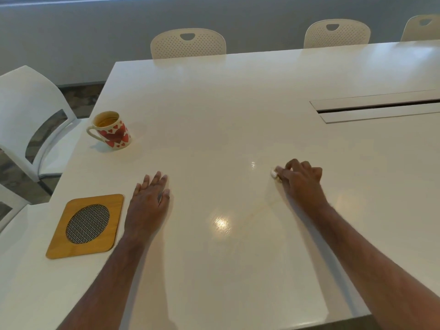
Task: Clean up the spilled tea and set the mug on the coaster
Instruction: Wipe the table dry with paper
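Head view: right grip (300, 177) curled around mostly hidden white wad (273, 173); left grip (150, 198) flat, empty.

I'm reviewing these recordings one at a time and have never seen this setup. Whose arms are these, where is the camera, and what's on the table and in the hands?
There is no machine here: a person wears a wide-angle camera on the head, looking forward and down, so the two bare arms are their own. This is the only view.

The left hand rests flat on the white table, fingers straight, holding nothing. The right hand has its fingers curled round a small white wad, perhaps tissue, pressed to the tabletop.

A mug with red hearts, with some tea inside, stands upright near the table's left edge. A wooden coaster with a woven round centre lies nearer the person, beside the left hand; the mug is not on it yet. Chairs stand around the table.
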`<state>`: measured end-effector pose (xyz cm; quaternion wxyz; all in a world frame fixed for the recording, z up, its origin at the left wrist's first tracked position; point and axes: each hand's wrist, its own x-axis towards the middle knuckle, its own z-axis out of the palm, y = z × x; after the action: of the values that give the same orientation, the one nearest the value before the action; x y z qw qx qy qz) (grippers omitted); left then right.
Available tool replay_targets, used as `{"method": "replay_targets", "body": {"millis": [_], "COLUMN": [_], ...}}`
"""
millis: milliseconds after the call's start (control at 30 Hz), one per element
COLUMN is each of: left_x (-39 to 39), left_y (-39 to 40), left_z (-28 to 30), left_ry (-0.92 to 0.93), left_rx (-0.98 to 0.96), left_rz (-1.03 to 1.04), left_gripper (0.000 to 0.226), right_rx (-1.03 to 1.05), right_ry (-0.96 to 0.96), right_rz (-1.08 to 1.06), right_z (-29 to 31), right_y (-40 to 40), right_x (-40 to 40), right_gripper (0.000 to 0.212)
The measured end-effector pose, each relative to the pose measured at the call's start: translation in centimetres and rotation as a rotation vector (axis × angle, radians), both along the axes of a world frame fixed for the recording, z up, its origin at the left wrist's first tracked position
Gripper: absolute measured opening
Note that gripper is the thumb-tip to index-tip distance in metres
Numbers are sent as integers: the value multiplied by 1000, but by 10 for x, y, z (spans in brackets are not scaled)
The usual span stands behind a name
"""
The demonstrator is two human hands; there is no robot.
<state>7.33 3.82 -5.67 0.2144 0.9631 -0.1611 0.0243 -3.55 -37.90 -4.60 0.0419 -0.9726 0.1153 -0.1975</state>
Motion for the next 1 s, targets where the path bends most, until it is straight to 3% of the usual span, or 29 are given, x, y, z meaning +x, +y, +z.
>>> {"method": "replay_targets", "body": {"millis": [133,300,433,533,800,1000], "left_x": [0,1,1,1,1,1], "left_y": [0,0,1,1,0,1], "left_z": [-1,-1,-2,-2,-1,-2], "left_ry": [-1,6,10,11,15,17], "left_rx": [5,14,10,10,23,19], "left_rz": [1,-1,5,-1,1,-9], "left_gripper": [52,52,52,52,52,51], "right_rx": [58,92,-21,-40,-4,68], "right_ry": [9,16,69,26,7,60], "right_rz": [82,489,730,629,11,245], "right_z": [1,1,1,5,-2,5], "right_y": [43,143,155,123,-12,37], "right_x": [-13,-58,-91,-80,-45,-67], "right_gripper": [30,17,26,23,24,25]}}
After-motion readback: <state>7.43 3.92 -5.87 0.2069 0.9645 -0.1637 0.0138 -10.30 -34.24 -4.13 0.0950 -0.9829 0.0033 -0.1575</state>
